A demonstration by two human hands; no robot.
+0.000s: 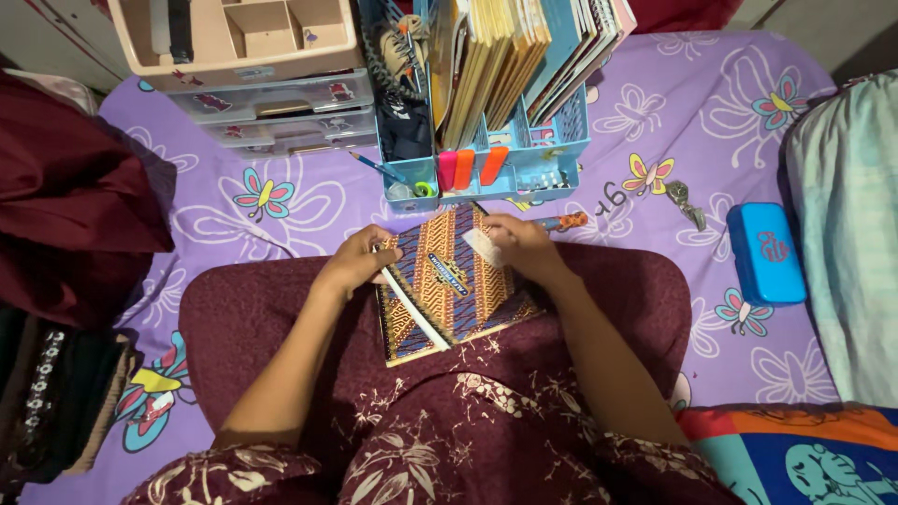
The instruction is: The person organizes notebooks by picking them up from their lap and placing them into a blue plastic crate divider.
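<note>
A patterned notebook, covered in brown, blue and orange batik print, lay on the person's lap, resting on the maroon floral dress and tilted so that its top edge pointed toward the blue organiser. The left hand gripped the notebook's left edge, fingers curled around a thin white strip that ran along the spine side. The right hand rested on the notebook's upper right corner, its fingers closed on a small white eraser-like piece pressed against the cover. Just beyond the right hand, an orange-patterned pen lay on the bed, touching or nearly touching the fingertips; which of the two could not be told. The person sat on a bed covered by a purple sheet printed with butterflies. Directly ahead stood a blue plastic organiser packed with upright books and folders, with orange and pink highlighters in its front pocket. To its left sat a beige drawer unit with clear drawers below. A blue pencil case lay well apart to the right, near a set of keys. Dark red cloth was heaped at the left edge, and a pale striped pillow lay at the right.
</note>
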